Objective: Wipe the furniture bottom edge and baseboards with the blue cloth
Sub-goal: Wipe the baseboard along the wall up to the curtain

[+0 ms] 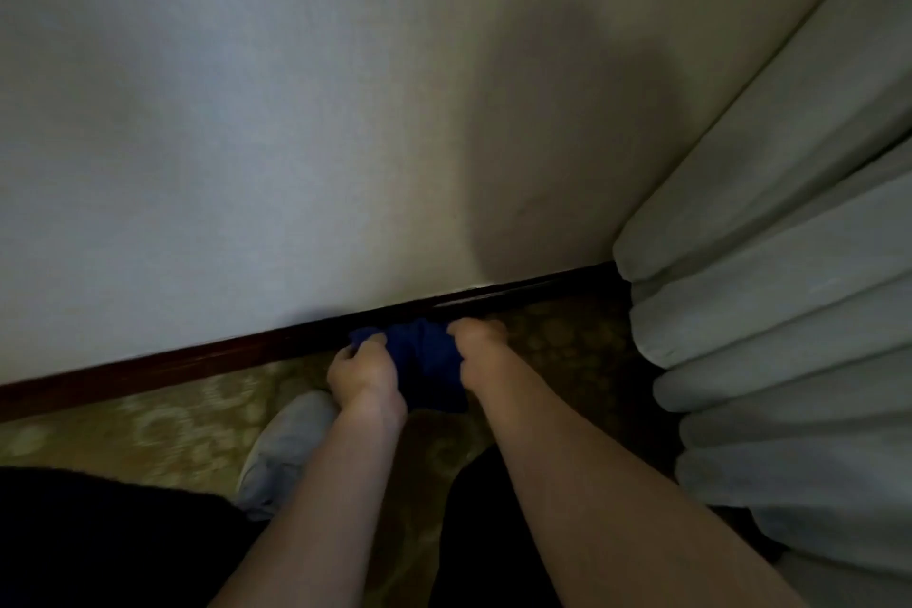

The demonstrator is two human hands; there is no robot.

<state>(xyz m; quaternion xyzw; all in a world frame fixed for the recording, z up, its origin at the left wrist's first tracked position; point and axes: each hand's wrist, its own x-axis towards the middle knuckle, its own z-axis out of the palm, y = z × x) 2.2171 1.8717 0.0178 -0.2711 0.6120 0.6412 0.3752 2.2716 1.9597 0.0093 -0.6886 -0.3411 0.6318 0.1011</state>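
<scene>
Blue cloth (424, 360) bunched low against the dark baseboard (197, 358), over patterned carpet (148, 430). Left hand (362, 373) and right hand (476, 343) both grip it, fingers curled into the fabric — one on each side. Grey shoe (286, 449) beside the left forearm; pale curtain (789, 311) at right.

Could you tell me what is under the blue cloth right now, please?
The blue cloth, held by the left hand and right hand, hangs by the dark baseboard above patterned carpet. What lies directly beneath it is covered.
</scene>
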